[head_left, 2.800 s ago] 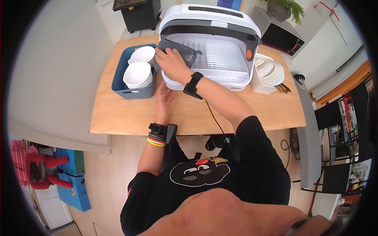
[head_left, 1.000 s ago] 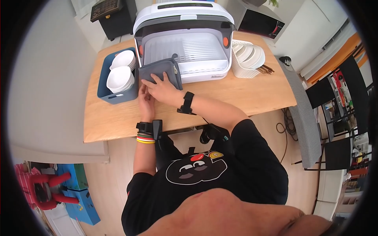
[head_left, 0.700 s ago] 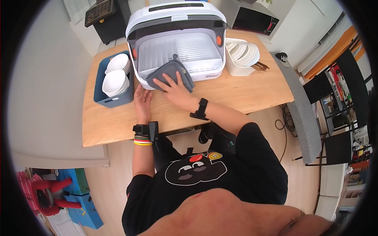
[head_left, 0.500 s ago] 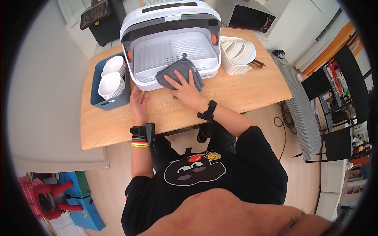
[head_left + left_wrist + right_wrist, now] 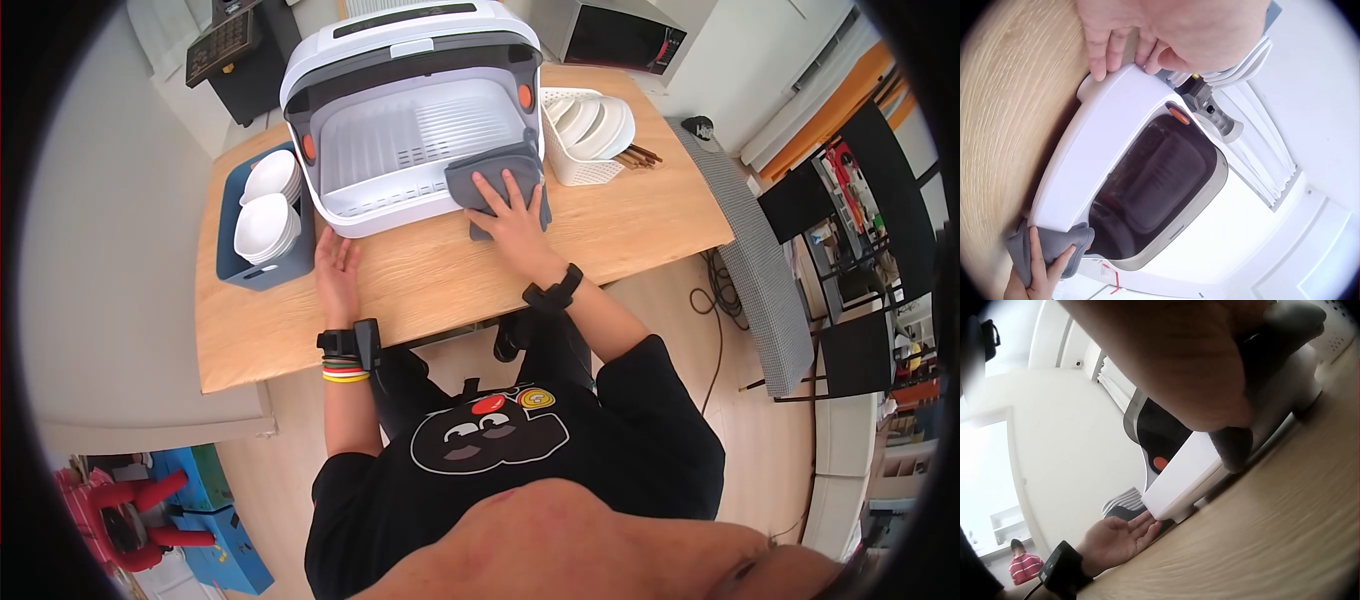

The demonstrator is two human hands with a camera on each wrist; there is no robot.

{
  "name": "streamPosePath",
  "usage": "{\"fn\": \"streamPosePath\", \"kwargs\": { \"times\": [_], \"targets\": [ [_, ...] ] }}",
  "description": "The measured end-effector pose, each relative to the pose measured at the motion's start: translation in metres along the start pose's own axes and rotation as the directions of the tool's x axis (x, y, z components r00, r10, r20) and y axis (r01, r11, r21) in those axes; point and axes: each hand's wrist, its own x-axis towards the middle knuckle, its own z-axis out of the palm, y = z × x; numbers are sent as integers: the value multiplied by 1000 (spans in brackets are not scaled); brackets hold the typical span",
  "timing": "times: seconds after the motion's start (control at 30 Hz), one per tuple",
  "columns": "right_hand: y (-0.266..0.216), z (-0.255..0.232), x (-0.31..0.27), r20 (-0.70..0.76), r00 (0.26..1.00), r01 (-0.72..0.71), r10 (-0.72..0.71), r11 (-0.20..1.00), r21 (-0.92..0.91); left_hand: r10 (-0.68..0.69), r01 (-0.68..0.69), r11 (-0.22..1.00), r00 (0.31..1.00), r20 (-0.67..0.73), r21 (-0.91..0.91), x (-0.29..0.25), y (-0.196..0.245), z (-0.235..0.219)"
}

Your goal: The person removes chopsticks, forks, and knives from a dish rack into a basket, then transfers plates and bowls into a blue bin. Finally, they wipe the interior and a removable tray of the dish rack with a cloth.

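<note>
A white dish cabinet with its dark clear lid raised stands at the back of the table; a ribbed rack shows inside. With fingers spread nearly straight, my right hand presses a folded grey cloth against the cabinet's front right corner. In the left wrist view the cloth wraps over the cabinet's lower edge under those fingers. My left hand lies palm up by the front left corner, and its fingertips touch the cabinet's base in the left wrist view.
Left of the cabinet is a blue bin with stacked white bowls. On the right, a white perforated basket holds plates and brown chopsticks. A microwave stands behind. The wooden table ends in front of me.
My right hand has carried the grey cloth from the cabinet's left side along its front to the right corner. The left hand has stayed near the front left corner. The head view has shifted.
</note>
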Motion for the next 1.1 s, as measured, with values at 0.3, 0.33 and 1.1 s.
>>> {"fn": "streamPosePath", "kwargs": {
  "times": [0.3, 0.33, 1.1],
  "targets": [
    [15, -3, -14, 1, 989, -149, 150, 979, 139, -1, 1, 1000, 1000, 17, -4, -1, 1, -1],
    [18, 0, -16, 3, 989, -147, 148, 979, 140, 1, -1, 1000, 1000, 18, -5, -2, 2, 0],
    [90, 8, 64, -197, 863, -234, 465, 714, 660, 17, -17, 1000, 1000, 23, -12, 1, -1, -4]
  ]
}}
